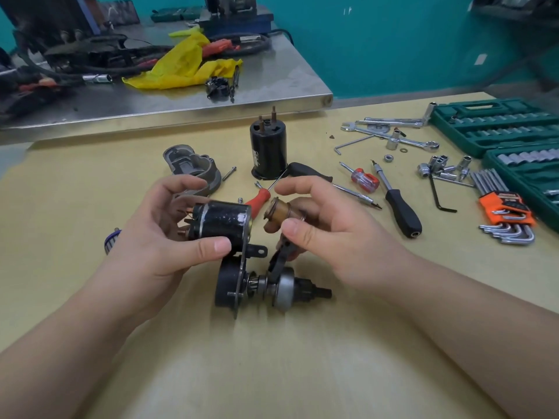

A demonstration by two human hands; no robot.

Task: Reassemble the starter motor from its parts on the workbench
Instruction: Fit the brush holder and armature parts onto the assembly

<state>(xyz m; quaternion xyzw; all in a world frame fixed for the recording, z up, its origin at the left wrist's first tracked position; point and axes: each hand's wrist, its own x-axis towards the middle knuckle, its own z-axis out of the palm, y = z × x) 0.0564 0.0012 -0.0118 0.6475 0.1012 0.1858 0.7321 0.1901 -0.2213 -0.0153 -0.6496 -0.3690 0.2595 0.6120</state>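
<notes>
The left hand [169, 231] grips a black cylinder [222, 220] above the wooden bench [272, 358], with a plate and geared shaft [281, 288] hanging below it. The right hand [326, 237] pinches a brass plunger [279, 210] just beside the cylinder's open end — a black lever [279, 258] dangles beneath. A black motor can [268, 152] stands upright behind.

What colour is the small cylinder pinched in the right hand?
Brownish bronze, a dull coppery tone. The small cylinder in the right hand shows in the head view.
</notes>
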